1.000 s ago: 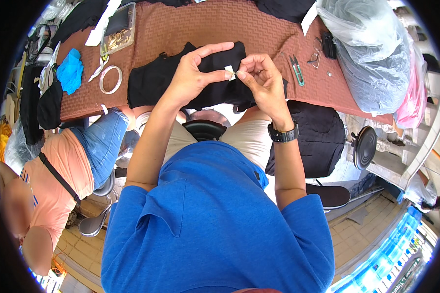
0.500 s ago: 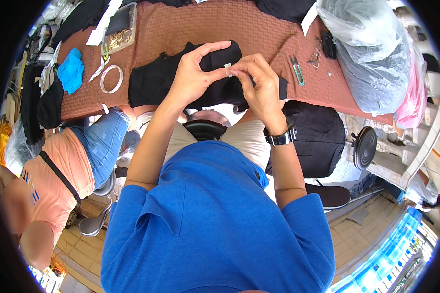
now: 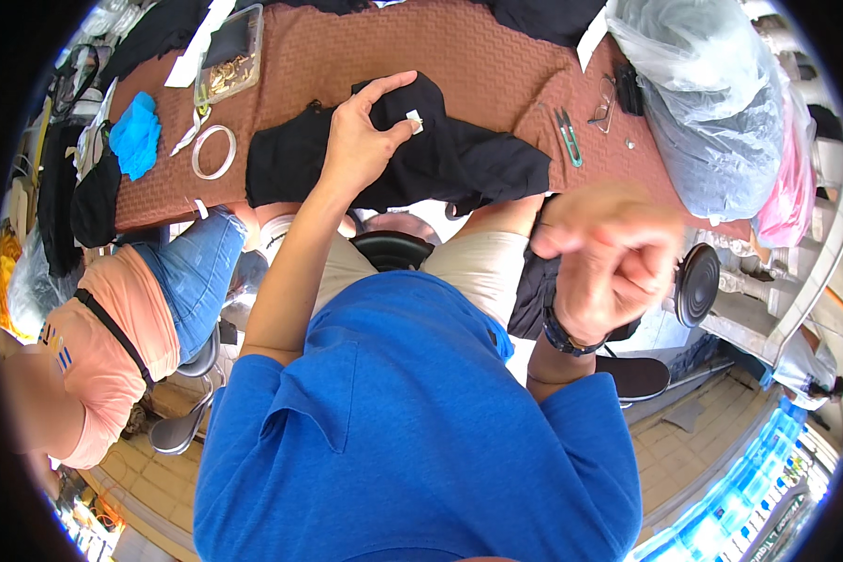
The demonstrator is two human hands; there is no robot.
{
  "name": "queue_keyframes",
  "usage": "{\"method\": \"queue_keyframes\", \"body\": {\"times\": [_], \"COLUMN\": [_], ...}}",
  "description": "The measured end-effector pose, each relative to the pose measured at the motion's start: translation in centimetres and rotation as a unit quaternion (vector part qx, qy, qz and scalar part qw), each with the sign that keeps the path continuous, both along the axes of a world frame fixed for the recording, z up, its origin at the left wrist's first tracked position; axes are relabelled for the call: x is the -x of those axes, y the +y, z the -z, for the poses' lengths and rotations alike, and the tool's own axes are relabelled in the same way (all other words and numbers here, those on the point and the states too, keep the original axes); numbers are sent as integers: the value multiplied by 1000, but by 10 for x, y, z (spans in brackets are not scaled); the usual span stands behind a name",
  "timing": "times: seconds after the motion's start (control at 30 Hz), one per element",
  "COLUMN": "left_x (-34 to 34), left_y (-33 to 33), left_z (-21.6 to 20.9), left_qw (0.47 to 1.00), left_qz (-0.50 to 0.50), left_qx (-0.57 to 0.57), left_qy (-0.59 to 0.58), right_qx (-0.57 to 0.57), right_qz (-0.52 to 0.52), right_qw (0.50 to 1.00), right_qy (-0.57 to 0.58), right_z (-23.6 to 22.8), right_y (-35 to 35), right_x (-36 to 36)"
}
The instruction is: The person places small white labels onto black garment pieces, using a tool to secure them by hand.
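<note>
A piece of black cloth [image 3: 478, 155] lies across the near edge of the table, partly over my lap. My left hand [image 3: 365, 145] grips it, the thumb pressing beside a small white label [image 3: 414, 120] and the index finger stretched out over the cloth. The lower fingers of that hand are hidden behind it. Raised off to the right, above the black cloth beside my thigh, is my right hand [image 3: 613, 258], blurred by motion. Its fingers are curled together; whatever they pinch is too small or smeared to make out.
Green-handled thread snips [image 3: 569, 139] and eyeglasses [image 3: 605, 103] lie right of the cloth. At left are a white ring [image 3: 214, 153], blue cloth [image 3: 136, 136] and a clear box [image 3: 229, 58] of small gold pieces. Large plastic bags [image 3: 712, 112] stand right. A person [image 3: 126, 318] sits at left.
My right hand has left the white label and swung right and back toward my body. My left hand has shifted slightly left with the label. The person's arm at left has moved.
</note>
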State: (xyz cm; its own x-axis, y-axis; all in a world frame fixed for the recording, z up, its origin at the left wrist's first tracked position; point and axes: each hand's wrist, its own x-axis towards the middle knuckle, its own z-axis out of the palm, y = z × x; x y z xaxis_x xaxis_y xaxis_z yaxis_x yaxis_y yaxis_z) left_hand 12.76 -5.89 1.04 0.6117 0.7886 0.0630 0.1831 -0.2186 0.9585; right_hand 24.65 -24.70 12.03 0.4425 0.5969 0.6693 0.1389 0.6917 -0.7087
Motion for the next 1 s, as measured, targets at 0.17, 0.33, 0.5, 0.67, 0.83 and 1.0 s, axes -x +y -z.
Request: {"method": "queue_keyframes", "body": {"times": [0.17, 0.33, 0.5, 0.67, 0.83, 1.0], "left_x": [0, 0, 1, 0, -1, -1], "left_y": [0, -2, -1, -2, -2, -1], "left_z": [-9, -14, -15, -15, -13, -12], "left_qw": [993, 991, 989, 989, 988, 990], "left_qz": [47, 58, 62, 59, 54, 62], "left_qx": [57, 51, 69, 66, 66, 48], "left_qy": [-90, -110, -118, -122, -132, -113], "right_qx": [256, 296, 297, 279, 277, 283], "right_qz": [82, 179, 200, 198, 192, 190], "right_qw": [961, 930, 923, 929, 930, 926], "right_qy": [-59, -125, -141, -141, -145, -164], "right_z": [56, 93, 92, 97, 97, 96], "right_y": [34, 53, 58, 58, 58, 57], "right_x": [-8, -10, -6, -7, -8, -10]}}
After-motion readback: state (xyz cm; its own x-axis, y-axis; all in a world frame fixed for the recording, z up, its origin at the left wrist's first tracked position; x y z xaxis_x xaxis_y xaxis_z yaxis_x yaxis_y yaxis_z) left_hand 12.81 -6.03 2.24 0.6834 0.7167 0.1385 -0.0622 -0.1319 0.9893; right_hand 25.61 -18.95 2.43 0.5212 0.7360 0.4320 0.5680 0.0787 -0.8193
